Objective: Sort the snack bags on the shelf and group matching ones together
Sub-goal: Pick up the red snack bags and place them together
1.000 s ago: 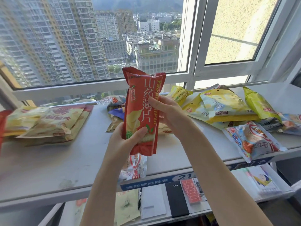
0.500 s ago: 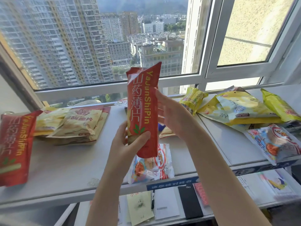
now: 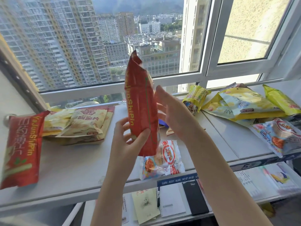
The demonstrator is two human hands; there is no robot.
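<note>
The left hand [image 3: 128,141] holds a red snack bag [image 3: 141,103] upright above the white shelf [image 3: 73,170], in front of the window [image 3: 202,75]. Its thumb presses on the bag's front near the lower end and the other fingers curl round the back, so the bag is pinched between them. The right hand [image 3: 174,116] stands just beside the bag's right edge, fingers straight and close together, palm turned toward the bag. It may be brushing the foil, but the contact is hard to make out where the 2 overlap.

A matching red bag [image 3: 21,149] lies flat at the shelf's left end. Just beside it, a stack of pale yellow bags [image 3: 81,126] rests toward the window side. Below the held bag, 1 white and red bag [image 3: 162,160] lies at the shelf's front edge. To the right, a heap of bright yellow bags [image 3: 241,105] sits by the window frame, with 1 blue and white bag [image 3: 280,137] nearer the front. On the lower shelf a black notebook [image 3: 194,199] lies among papers.
</note>
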